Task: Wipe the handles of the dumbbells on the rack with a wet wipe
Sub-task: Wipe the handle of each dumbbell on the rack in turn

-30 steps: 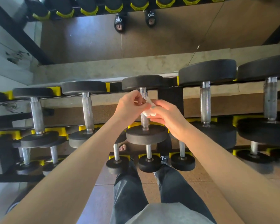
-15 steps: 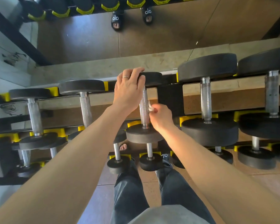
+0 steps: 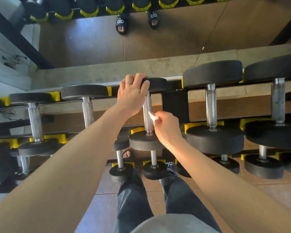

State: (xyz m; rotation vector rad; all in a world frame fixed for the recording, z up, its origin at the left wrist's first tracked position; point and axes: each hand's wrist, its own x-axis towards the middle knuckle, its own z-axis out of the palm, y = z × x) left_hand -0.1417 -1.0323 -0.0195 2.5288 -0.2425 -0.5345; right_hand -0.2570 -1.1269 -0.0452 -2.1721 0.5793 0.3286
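Observation:
A row of black-headed dumbbells with knurled steel handles lies across the top tier of the rack (image 3: 175, 105). My left hand (image 3: 133, 93) grips the far head of the middle dumbbell (image 3: 156, 84), fingers curled over its rim. My right hand (image 3: 166, 126) pinches a small crumpled white wet wipe (image 3: 152, 117) and presses it against the right side of that dumbbell's handle (image 3: 147, 113), about halfway along. The near head (image 3: 145, 142) sits just below my right hand.
Bigger dumbbells (image 3: 212, 105) lie to the right, slimmer ones (image 3: 87, 108) to the left. A lower tier holds small dumbbells (image 3: 154, 167) near my legs. A mirror (image 3: 141, 31) behind the rack reflects sandalled feet and the floor.
A second ago both hands held the wipe together at the handle. My left hand then moved up onto the far head, and my right hand has kept the wipe on the handle, shifting slightly.

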